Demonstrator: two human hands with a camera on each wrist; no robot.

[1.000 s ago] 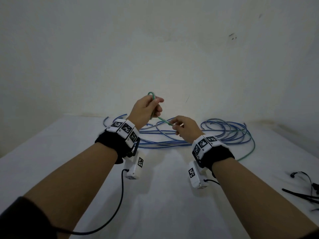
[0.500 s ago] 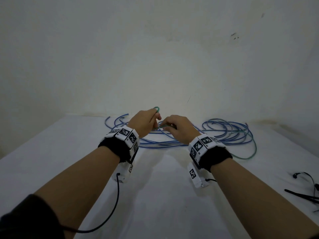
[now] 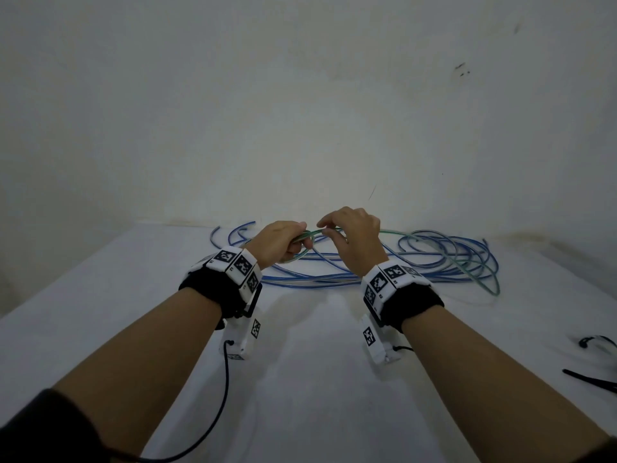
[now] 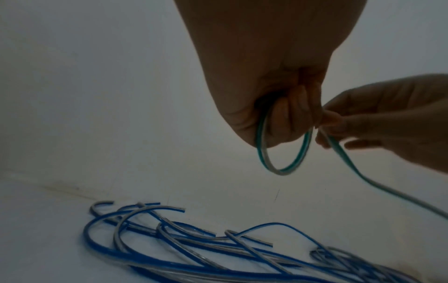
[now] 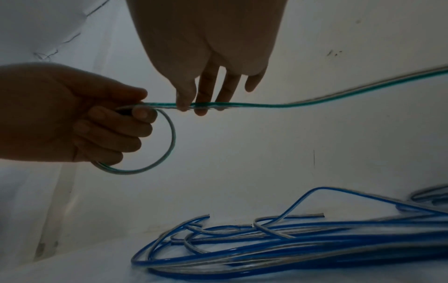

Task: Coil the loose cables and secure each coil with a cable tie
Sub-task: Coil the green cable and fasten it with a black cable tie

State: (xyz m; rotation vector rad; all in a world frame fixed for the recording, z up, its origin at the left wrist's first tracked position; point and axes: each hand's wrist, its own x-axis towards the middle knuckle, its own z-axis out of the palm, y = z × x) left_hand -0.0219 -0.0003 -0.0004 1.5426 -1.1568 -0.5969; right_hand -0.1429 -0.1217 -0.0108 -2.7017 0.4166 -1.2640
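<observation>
A green-and-clear cable (image 3: 395, 232) is held above the table. My left hand (image 3: 288, 240) grips a small loop of it (image 4: 282, 169), its fingers curled round the strands (image 5: 171, 145). Just to the right, my right hand (image 3: 347, 233) pinches the straight run of the same cable (image 5: 303, 104) between thumb and fingertips (image 5: 201, 107). From there the cable trails right into the pile. Several blue-and-clear cables (image 3: 334, 280) lie loose on the white table behind and below both hands (image 4: 194, 249) (image 5: 290, 245).
Black cable ties (image 3: 591, 382) lie at the table's right edge, with a small black looped one (image 3: 597, 340) beside them. A white wall (image 3: 300, 128) rises right behind the cable pile. The white tabletop (image 3: 300, 379) spreads under my forearms.
Both hands came down toward the table. The right hand moved up next to the left, and a small loop of green cable now hangs from the left hand.
</observation>
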